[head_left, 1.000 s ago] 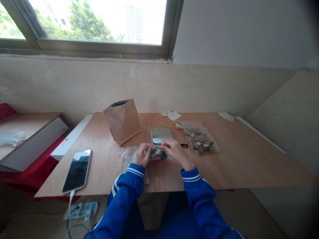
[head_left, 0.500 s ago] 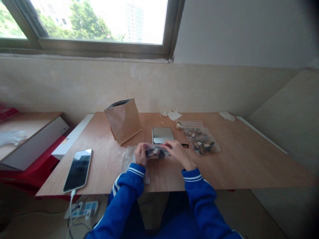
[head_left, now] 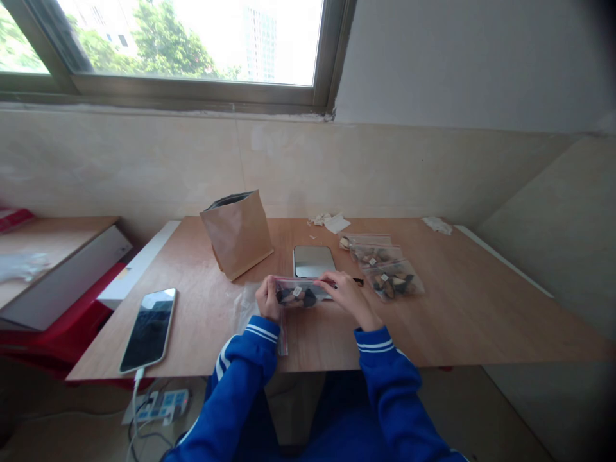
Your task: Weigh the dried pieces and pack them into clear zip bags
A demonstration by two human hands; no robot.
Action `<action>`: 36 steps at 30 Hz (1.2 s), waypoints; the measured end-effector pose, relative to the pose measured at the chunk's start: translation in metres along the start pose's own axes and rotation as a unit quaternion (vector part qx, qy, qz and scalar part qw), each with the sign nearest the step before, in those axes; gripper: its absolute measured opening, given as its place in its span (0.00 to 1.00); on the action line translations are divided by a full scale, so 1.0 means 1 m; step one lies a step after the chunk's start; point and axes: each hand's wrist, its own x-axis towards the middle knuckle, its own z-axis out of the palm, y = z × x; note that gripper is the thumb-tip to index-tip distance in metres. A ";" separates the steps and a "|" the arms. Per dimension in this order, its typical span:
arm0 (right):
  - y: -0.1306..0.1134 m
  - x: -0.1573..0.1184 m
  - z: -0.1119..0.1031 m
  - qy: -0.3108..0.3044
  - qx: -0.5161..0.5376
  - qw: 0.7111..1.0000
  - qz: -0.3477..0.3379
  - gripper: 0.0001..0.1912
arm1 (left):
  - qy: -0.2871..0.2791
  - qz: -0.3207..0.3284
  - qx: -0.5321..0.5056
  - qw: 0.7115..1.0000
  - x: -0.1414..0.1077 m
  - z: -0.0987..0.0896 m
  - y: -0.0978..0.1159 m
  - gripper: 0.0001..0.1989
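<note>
Between my hands is a clear zip bag (head_left: 297, 296) with dark and brownish pieces inside and a small white label. My left hand (head_left: 268, 299) is closed around the bag's left end. At the top right edge, by the reddish zip strip, the fingers of my right hand (head_left: 342, 294) pinch the bag. Just beyond the bag lies a flat scale (head_left: 314, 262) with a shiny top, its front edge partly hidden. Empty-looking clear plastic bags (head_left: 245, 307) lie under and beside my left hand.
Filled zip bags (head_left: 393, 281) overlap right of the scale. An upright brown paper bag (head_left: 237, 236) stands open at back left. A phone (head_left: 149, 330) with a charging cable lies front left. Crumpled white paper (head_left: 336, 222) sits at the back, and more tissue (head_left: 437, 225) at back right.
My right hand has slid slightly right along the zip edge, and my left hand has shifted a little left. More of the zip bag shows between them.
</note>
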 end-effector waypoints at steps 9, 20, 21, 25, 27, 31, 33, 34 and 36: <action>0.010 -0.004 -0.005 0.054 0.014 0.998 0.012 0.12 | -0.017 0.019 0.013 1.000 -0.003 0.001 0.015 0.29; 0.010 -0.007 -0.004 0.110 0.154 0.981 0.042 0.16 | 0.040 -0.012 -0.028 0.999 -0.002 0.002 0.019 0.28; 0.009 -0.008 -0.004 0.119 0.150 0.981 0.044 0.17 | 0.034 -0.011 -0.026 0.999 -0.002 0.002 0.020 0.28; 0.006 -0.009 0.005 0.144 0.188 0.970 0.054 0.19 | 0.034 -0.002 -0.015 0.999 -0.001 0.001 0.019 0.29; 0.003 -0.010 0.015 0.139 0.244 0.958 0.066 0.19 | 0.051 -0.004 -0.009 0.999 -0.001 0.001 0.017 0.29; -0.003 -0.014 0.033 0.085 0.340 0.931 0.100 0.23 | 0.042 -0.019 -0.013 0.999 -0.001 0.001 0.014 0.30; -0.002 -0.018 0.031 0.089 0.359 0.921 0.121 0.25 | 0.033 -0.023 -0.014 0.999 -0.002 0.001 0.015 0.31; 0.001 -0.021 0.026 0.107 0.362 0.916 0.136 0.25 | 0.020 -0.025 -0.014 0.999 -0.002 0.002 0.015 0.32; 0.014 -0.028 0.008 0.170 0.360 0.900 0.174 0.26 | -0.024 -0.032 -0.020 0.999 -0.003 0.002 0.018 0.32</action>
